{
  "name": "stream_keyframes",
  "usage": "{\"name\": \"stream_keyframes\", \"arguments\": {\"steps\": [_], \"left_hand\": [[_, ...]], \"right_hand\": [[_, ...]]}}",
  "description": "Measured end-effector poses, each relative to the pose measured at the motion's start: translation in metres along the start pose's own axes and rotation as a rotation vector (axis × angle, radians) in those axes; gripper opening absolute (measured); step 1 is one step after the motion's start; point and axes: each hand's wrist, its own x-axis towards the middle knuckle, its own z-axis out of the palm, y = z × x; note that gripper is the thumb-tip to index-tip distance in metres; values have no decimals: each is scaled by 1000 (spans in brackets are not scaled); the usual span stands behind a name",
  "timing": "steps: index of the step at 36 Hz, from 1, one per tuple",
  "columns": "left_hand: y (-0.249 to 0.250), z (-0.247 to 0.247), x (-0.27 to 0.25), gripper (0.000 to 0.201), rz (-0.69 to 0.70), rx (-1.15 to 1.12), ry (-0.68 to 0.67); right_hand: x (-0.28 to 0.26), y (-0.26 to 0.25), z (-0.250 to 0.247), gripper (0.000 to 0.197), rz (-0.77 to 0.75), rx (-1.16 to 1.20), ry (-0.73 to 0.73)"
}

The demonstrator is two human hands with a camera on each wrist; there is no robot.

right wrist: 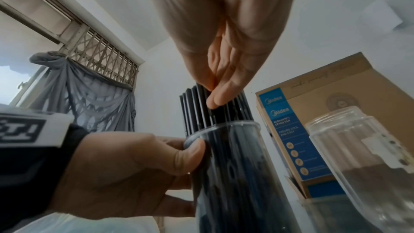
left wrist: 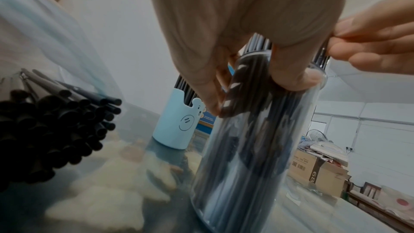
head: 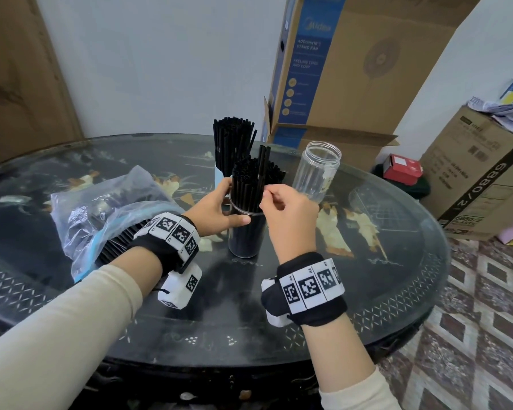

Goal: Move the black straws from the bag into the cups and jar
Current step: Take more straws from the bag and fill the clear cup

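Observation:
A tall clear cup (head: 245, 235) (left wrist: 251, 148) (right wrist: 235, 174) packed with black straws (head: 249, 179) stands mid-table. My left hand (head: 219, 208) (right wrist: 125, 171) grips it near the rim, thumb in front. My right hand (head: 282, 202) (right wrist: 215, 84) pinches a few taller straws (head: 263, 164) that stick up from this cup. Behind stands a light blue bear cup (left wrist: 179, 123) (head: 219, 174) full of straws (head: 231, 140). An empty clear jar (head: 317, 170) (right wrist: 367, 162) stands to the right. The plastic bag (head: 101, 214) with more straws (left wrist: 51, 130) lies at the left.
The dark round glass-topped table (head: 382, 261) carries everything. Tall cardboard boxes (head: 353, 63) stand behind it, another carton (head: 483, 179) and a red box (head: 402, 170) on the floor at the right. A patterned tiled floor (head: 486, 321) lies right of the table.

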Motion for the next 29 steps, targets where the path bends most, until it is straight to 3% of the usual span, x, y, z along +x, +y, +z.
{"name": "stream_keyframes", "arguments": {"steps": [11,29], "left_hand": [[-4,-4,3,74,-2,-6,-20],[-3,-5,1,72,47,83,4]], "right_hand": [[6,-11,0,10,137,33,1],[14,-9,5,6,98,19,-90]]}}
